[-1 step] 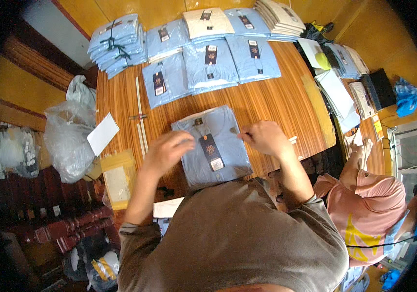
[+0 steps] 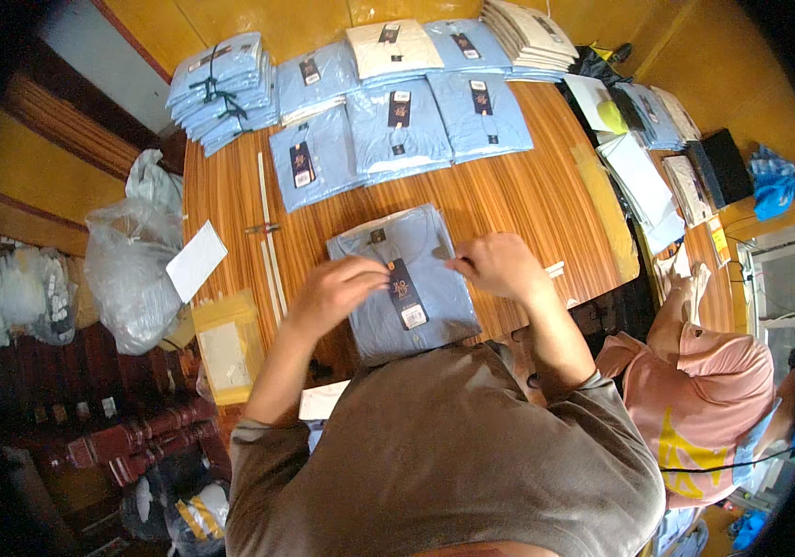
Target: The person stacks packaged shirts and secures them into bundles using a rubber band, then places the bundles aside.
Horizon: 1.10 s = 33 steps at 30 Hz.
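A folded blue shirt (image 2: 430, 246) in a clear plastic bag lies on the table's near side, against my body. On its front is a long dark hang tag (image 2: 404, 288) with a white label at its lower end. My left hand (image 2: 342, 290) is over the shirt's left part, fingers drawn together, their tips at the tag's upper left edge. What they pinch, if anything, is hidden. My right hand (image 2: 504, 265) is curled closed at the shirt's right edge, thumb and forefinger pinched together near the bag. Anything between those fingertips is too small to make out.
Bagged blue shirts (image 2: 397, 125) and cream shirts (image 2: 393, 46) cover the table's far side. A tied blue stack (image 2: 221, 88) stands far left. Small scissors (image 2: 263, 228) and white card (image 2: 198, 260) lie left. A person in pink (image 2: 694, 381) is at the right.
My left hand has moved right, and its fingertips have come to the hang tag's upper edge. My right hand has shifted very slightly left. The shirt stays nearly where it was.
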Each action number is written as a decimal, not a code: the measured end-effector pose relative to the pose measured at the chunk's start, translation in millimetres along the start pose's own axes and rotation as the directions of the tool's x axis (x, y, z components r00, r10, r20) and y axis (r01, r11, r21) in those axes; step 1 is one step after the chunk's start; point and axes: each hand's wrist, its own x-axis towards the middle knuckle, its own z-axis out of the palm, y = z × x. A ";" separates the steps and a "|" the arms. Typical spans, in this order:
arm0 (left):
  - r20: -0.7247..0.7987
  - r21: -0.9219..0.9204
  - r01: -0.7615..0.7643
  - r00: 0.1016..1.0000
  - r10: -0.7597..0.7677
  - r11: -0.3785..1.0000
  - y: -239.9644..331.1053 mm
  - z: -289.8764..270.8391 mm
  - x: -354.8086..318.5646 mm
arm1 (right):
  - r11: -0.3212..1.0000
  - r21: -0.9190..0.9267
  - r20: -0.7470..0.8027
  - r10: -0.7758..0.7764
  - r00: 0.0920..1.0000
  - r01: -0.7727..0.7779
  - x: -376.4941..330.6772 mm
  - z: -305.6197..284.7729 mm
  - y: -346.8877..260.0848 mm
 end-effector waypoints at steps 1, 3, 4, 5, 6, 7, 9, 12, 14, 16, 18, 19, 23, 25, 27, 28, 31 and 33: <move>-0.023 -0.138 -0.024 1.000 0.021 0.990 -2.8 20.5 4.3 | 0.999 0.009 -0.014 -0.034 0.999 0.035 4.1 0.6 -7.3; -0.026 -0.362 0.036 0.998 -0.049 0.932 -11.4 56.3 9.5 | 0.997 0.034 -0.061 -0.063 0.996 0.065 7.9 -1.8 -14.2; 0.041 -0.524 0.167 0.984 -0.171 0.835 -15.8 71.3 3.0 | 0.995 0.059 -0.093 -0.070 0.993 0.076 8.6 -1.0 -17.8; 0.136 -0.666 0.284 0.955 -0.262 0.690 -15.8 82.3 4.3 | 0.994 0.080 -0.126 -0.058 0.990 0.068 5.3 -1.4 -16.4; 0.181 -0.624 0.322 0.946 -0.269 0.712 -18.0 89.7 4.7 | 0.994 0.096 -0.148 -0.044 0.988 0.059 5.2 9.9 -8.7; 0.219 -0.624 0.397 0.916 -0.337 0.673 -17.1 90.8 5.6 | 0.992 0.105 -0.135 -0.052 0.990 0.066 2.9 7.6 -10.3; 0.290 -0.613 0.538 0.835 -0.468 0.579 -14.1 91.0 4.6 | 0.989 0.122 -0.109 -0.075 0.991 0.088 -1.9 2.6 -17.2; 0.326 -0.668 0.503 0.860 -0.392 0.549 -10.5 91.2 10.3 | 0.963 0.237 -0.129 -0.098 0.987 0.127 -6.9 4.8 -19.7; 0.437 -0.554 0.534 0.839 -0.324 0.638 4.9 67.9 28.8 | 0.952 0.285 -0.169 -0.065 0.983 0.112 -4.5 5.7 -23.0; 0.500 -0.523 0.534 0.824 -0.268 0.665 -7.3 75.3 33.5 | 0.958 0.275 -0.221 -0.018 0.975 0.080 0.7 15.4 -27.4; 0.560 -0.511 0.567 0.790 -0.250 0.646 -13.5 80.1 30.1 | 0.935 0.350 -0.211 0.144 0.967 -0.063 -1.4 29.7 -12.9; 0.560 -0.526 0.588 0.783 -0.269 0.615 -18.2 81.3 29.9 | 0.912 0.386 -0.199 0.231 0.953 -0.140 -1.2 38.3 1.8; 0.583 -0.600 0.654 0.752 -0.308 0.460 -29.8 94.4 15.5 | 0.930 0.366 -0.198 0.089 0.976 -0.011 -26.8 100.1 63.8; 0.528 -0.636 0.609 0.791 -0.308 0.474 -35.0 102.6 9.7 | 0.900 0.397 -0.207 -0.102 0.973 0.179 -35.0 117.2 60.7; 0.546 -0.573 0.628 0.772 -0.327 0.526 -26.4 98.4 18.2 | 0.923 0.369 -0.219 -0.029 0.975 0.110 -41.0 143.2 56.9; 0.546 -0.538 0.636 0.763 -0.346 0.553 -21.8 93.1 22.0 | 0.945 0.321 -0.210 0.014 0.978 0.055 -38.5 148.2 53.1; 0.481 -0.623 0.598 0.801 -0.357 0.504 -10.4 84.2 23.9 | 0.995 0.095 -0.259 0.054 0.964 -0.030 -48.5 155.3 53.8; 0.467 -0.635 0.593 0.805 -0.365 0.496 -18.3 85.6 21.4 | 0.994 -0.051 -0.273 0.079 0.959 -0.097 -57.7 163.5 64.9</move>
